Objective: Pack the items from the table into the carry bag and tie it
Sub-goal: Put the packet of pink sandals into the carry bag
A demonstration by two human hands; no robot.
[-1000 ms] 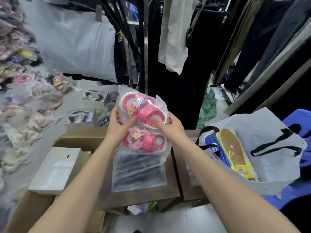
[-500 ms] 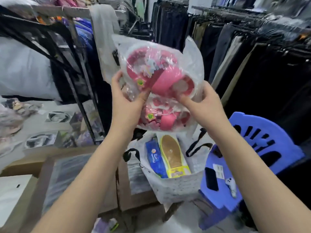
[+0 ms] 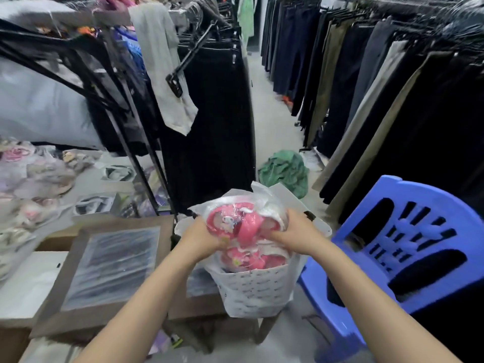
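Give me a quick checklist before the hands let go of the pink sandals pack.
1. Both hands on pack: left hand and right hand grip the sandals pack: ok.
2. Pack over the carry bag mouth: ok.
3. Pack fully inside: upper half above the rim: not ok.
4. Bag handles free for tying: mostly hidden: cannot tell.
5. Room underneath the pack: hidden: cannot tell.

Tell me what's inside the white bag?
A clear pack of pink sandals fills the mouth of the white bag, with the left hand and right hand gripping it. Anything under the pack is covered.
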